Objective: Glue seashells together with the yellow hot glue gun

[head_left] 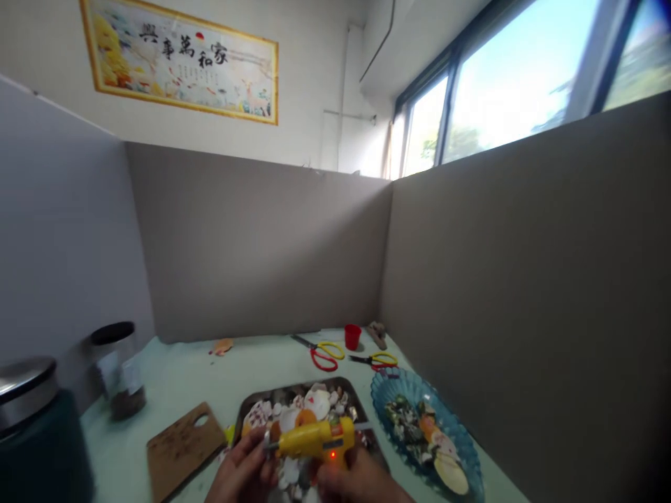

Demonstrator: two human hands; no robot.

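Observation:
A yellow hot glue gun (314, 439) is in my right hand (361, 479), its handle gripped, with its nozzle pointing left and a red light lit on its side. A pale glue stick (363, 425) juts from its back end. My left hand (242, 467) is closed near the nozzle, the fingers pinched together; what they hold, if anything, is too small to make out. Below both hands lies a dark metal tray (298, 383) of shells (318, 404), mostly white and pinkish, with some orange ones. The hands and glue gun hide part of it.
To the right stands a blue scalloped dish (464, 426) holding shells and greenish pieces. Behind are two pairs of scissors (325, 353) (378, 360) and a red cup (352, 337). A brown board (183, 447), a clear jar (118, 374) and a dark flask (42, 440) are left. Grey partitions (262, 244) enclose the table.

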